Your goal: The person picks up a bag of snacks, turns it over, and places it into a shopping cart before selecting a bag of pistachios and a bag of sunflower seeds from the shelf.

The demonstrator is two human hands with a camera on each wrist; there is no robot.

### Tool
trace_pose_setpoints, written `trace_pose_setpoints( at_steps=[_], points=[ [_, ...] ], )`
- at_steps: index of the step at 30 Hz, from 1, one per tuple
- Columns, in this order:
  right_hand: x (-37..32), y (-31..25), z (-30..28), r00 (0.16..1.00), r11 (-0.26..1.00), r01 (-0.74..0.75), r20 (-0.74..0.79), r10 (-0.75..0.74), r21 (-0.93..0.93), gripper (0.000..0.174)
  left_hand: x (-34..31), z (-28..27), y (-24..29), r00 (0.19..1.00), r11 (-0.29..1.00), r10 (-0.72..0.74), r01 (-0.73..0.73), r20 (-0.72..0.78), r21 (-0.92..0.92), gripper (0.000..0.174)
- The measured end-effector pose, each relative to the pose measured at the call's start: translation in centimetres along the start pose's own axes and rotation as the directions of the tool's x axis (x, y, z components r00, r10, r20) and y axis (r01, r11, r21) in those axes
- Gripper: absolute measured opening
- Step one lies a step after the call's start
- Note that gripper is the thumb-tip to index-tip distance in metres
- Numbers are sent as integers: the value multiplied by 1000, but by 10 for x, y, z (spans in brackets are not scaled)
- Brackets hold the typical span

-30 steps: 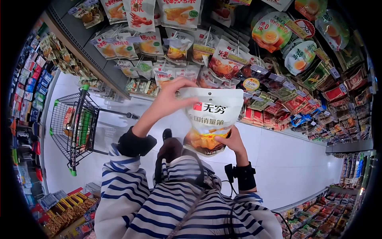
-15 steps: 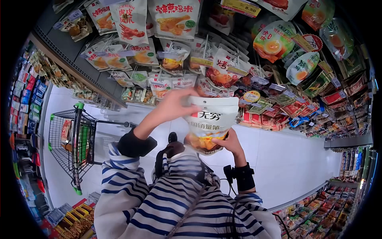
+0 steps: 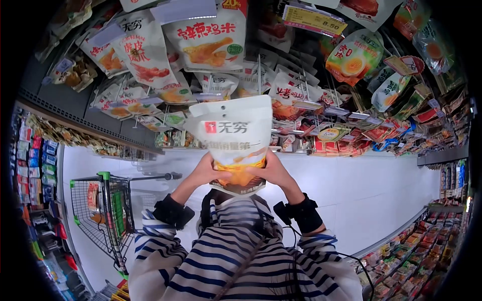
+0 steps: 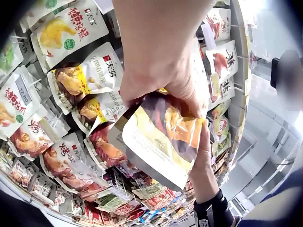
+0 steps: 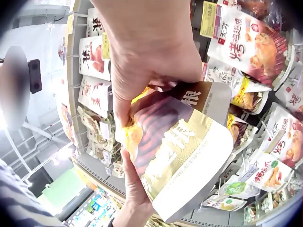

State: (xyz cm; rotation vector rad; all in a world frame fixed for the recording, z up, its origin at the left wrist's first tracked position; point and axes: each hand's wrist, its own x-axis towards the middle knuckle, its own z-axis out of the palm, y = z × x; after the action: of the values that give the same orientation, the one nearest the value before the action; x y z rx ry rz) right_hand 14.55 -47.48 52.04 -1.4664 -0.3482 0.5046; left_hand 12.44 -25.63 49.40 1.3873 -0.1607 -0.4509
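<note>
Both hands hold a white snack pouch (image 3: pixel 233 133) upright in front of the striped shirt, its printed front facing the head camera. The left hand (image 3: pixel 205 171) grips the lower left side, thumb across the front. On the lower right side the right hand (image 3: pixel 275 171) grips it the same way. From below, the left wrist view shows the pouch's folded bottom (image 4: pixel 158 142) with the left hand (image 4: pixel 163 75) around it. The right wrist view has the right hand (image 5: pixel 154 66) on the pouch's golden and white base (image 5: pixel 182 156). The fingers behind the pouch are mostly hidden in the head view.
Hanging snack pouches (image 3: pixel 208 40) fill the shelf rack ahead, with price tags (image 3: pixel 316 20) on the hooks. A shopping cart (image 3: pixel 100 210) with a few items stands at the left on the white floor (image 3: pixel 341 185). More packed shelves (image 3: pixel 422 246) line the right rear.
The left hand has moved from the pouch's top edge down to its lower left side. The pouch has shifted left and up in view, and the head view has moved relative to the shelves.
</note>
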Motion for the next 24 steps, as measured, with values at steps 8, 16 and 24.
trace_pose_setpoints(
  at_steps=[8, 16, 24],
  points=[
    [24, 72, -44, 985, 947, -130, -72, 158, 294, 30, -31, -45, -12, 984, 999, 48, -48, -174, 9, 62],
    [112, 139, -111, 902, 988, 5, -426, 63, 156, 38, -51, -45, -5, 926, 999, 35, -35, -375, 5, 65],
    [207, 169, -124, 822, 952, 79, -521, -230, -296, 70, -66, -30, 2, 795, 990, 52, -119, -605, -71, 62]
  ],
)
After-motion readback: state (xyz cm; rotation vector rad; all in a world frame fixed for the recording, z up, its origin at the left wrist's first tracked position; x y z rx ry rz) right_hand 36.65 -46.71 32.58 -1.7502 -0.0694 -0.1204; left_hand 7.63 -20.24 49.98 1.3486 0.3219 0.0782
